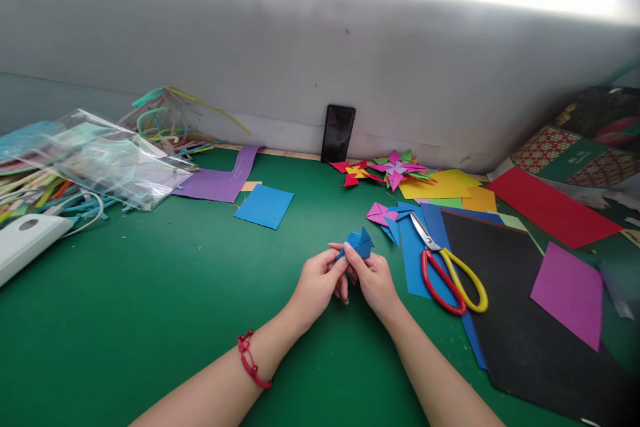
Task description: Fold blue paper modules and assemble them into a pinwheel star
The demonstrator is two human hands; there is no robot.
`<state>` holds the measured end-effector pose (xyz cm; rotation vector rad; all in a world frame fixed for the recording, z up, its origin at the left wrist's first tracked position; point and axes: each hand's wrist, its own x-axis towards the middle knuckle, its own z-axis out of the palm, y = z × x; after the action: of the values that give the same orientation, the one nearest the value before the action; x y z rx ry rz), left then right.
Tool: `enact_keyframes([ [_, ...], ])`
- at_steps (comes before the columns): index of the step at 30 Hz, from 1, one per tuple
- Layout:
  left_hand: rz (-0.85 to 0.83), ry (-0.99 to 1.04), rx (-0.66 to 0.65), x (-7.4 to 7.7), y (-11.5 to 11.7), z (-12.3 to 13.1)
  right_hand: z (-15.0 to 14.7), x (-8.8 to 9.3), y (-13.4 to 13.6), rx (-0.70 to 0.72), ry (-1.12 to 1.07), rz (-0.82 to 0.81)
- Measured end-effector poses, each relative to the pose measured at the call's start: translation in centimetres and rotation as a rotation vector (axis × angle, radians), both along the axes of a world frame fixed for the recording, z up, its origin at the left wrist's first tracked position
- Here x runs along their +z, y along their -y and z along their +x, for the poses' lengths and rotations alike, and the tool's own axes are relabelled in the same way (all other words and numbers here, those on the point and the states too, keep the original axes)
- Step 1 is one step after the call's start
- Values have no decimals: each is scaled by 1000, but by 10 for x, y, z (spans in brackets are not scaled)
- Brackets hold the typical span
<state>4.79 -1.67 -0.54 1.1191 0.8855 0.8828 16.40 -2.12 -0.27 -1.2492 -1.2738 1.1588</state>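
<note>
Pinching a folded blue paper piece (362, 243) above the green tabletop (200, 320), the left hand (317, 278) and right hand (374, 280) partly cover its lower folds; a white plastic device (30, 243) is cut off at left; pale lettering on the red-and-green patterned box (575, 157) is illegible.

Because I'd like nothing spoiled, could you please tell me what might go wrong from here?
The left hand and right hand pinch the small blue folded paper, so firm pressure might crease it. The scissors lie on blue sheets near the right hand, so a sideways sweep could shift them. The phone leans against the wall, so a bump might topple it.
</note>
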Motion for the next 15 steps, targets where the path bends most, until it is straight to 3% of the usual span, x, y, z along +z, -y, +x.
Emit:
enact_keyframes([
  [5,63,-44,-28,3,1,0,3,-3,-3,-24,-137,-66],
  [9,-3,-2,-4,5,-1,-1,6,-6,-7,-62,-316,-131],
  [15,27,-14,-5,3,-4,-2,7,-9,-8,-70,-350,-147],
])
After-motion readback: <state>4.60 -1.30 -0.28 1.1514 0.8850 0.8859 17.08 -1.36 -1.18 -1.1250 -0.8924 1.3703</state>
